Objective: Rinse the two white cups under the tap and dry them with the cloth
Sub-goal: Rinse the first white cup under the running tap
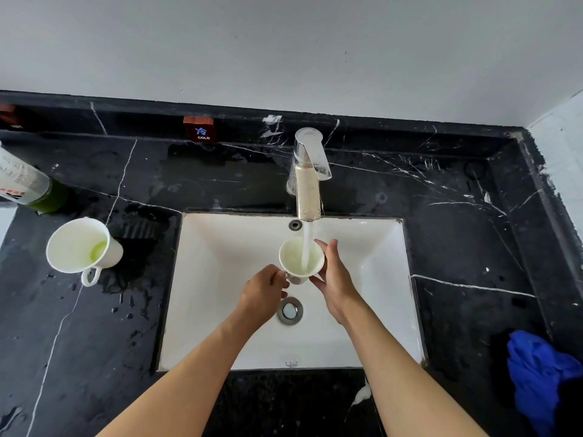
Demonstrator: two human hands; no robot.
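Step in hand: rinsing first of two cups. Cup in hands (301,259) held upright over sink (372,310), directly under tap (307,181), stream running into its mouth. Left hand (265,293) closed on the handle at cup's 8 o'clock; right hand (334,275) wrapped around the wall at 3 o'clock, fingers (326,247) up at the rim. Both grips holding the cup, neither open.

Contents: pale greenish water, filling, with the stream breaking the surface. Level looked near the rim, exact fill hard to tell.

Second cup (80,246) well apart on black counter (457,241) at 9 o'clock from the sink, tilted toward camera, handle at 6 o'clock. Green residue pooled low inside. Not yet rinsed by the look of it. Wet patches on the counter around it.

Bottle (28,184) with green liquid at 10 o'clock, lying at an angle, partly out of frame.

Blue cloth (542,373) crumpled at 4 o'clock, near counter edge, untouched.

Next move, judged: tip and dump the greenish water into the sink, probably refill once more until clear, keeping handle grip firm since wet glaze likely slippery. Then the cloth, then repeat for second cup.
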